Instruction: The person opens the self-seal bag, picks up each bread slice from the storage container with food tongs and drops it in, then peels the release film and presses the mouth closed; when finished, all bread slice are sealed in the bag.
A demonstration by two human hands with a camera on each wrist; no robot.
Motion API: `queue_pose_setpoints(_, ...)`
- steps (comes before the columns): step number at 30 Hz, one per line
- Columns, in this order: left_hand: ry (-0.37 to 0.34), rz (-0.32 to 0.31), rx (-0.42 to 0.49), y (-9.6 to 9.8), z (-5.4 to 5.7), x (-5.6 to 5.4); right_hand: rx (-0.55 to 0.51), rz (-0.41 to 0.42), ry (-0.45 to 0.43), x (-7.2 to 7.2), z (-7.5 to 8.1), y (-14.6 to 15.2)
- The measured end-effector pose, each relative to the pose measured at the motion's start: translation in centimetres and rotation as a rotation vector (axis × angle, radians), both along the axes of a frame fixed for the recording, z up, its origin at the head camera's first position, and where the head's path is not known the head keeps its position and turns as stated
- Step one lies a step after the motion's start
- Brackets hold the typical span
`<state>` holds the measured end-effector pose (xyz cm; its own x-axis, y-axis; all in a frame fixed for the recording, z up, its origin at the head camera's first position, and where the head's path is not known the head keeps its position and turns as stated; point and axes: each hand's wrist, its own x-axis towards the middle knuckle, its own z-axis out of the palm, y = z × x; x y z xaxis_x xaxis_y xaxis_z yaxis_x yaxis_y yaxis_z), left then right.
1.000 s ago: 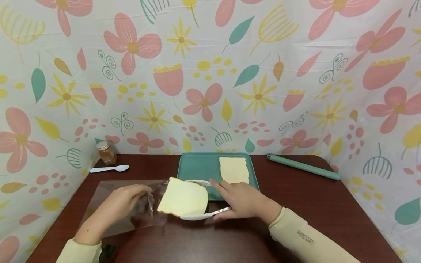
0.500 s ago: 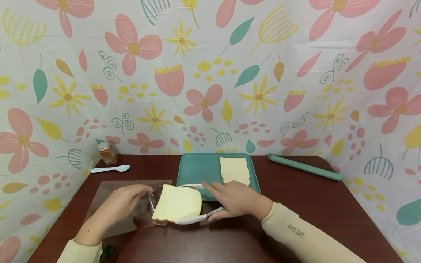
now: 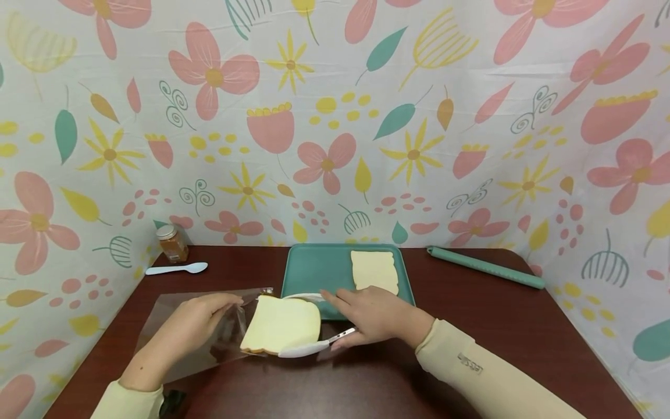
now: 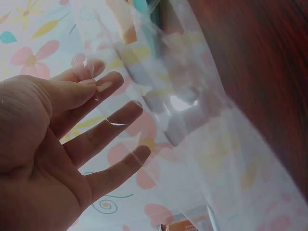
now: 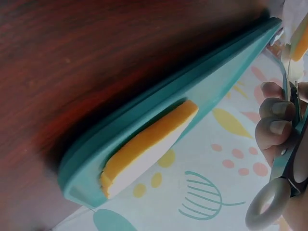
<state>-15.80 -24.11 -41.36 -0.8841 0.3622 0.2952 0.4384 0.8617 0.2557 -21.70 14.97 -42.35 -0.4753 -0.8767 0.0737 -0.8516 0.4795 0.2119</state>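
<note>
My left hand (image 3: 196,317) pinches the edge of a clear plastic bag (image 3: 173,302); in the left wrist view, thumb and forefinger meet on the clear film (image 4: 192,120) while the other fingers spread behind it. My right hand (image 3: 374,314) grips food tongs (image 3: 303,350) with white tips. Between those tips, one on each side, lies a slice of bread (image 3: 282,325), its left edge at the bag's mouth. Whether that edge is inside the bag I cannot tell. In the right wrist view, my fingers wrap the tongs' handle, with a grey ring (image 5: 267,204) at its end.
Behind the hands, a green tray (image 3: 316,267) bears another bread slice (image 3: 374,272). At the back left stand a jar (image 3: 173,244) with a silver lid and a pale blue spoon (image 3: 178,269). A long green stick (image 3: 484,267) lies at the back right of the dark wooden table (image 3: 471,326).
Over the first half second, my right hand carried the tongs and slice left and slightly nearer, to the bag's mouth. Since then they have barely moved. The left hand keeps its pinch.
</note>
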Motion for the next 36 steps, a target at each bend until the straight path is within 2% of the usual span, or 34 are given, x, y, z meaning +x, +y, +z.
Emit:
queue_pose_setpoints(12,-0.05,-0.012,-0.014,0.0,-0.3,0.1,-0.007,0.016,-0.007,-0.4,-0.7,-0.4)
queue_pose_setpoints(17,-0.043,-0.017,-0.018,-0.1,-0.4,0.1,-0.039,0.036,-0.012,-0.7,-0.8,-0.8)
queue_pose_setpoints(31,-0.092,-0.012,0.021,-0.1,-0.4,-0.1,-0.068,0.12,-0.001,-1.1,-0.7,-1.8)
queue_pose_setpoints(36,-0.101,-0.026,0.042,-0.1,-0.3,-0.2,-0.088,0.09,-0.025,-1.3,-1.1,-1.9)
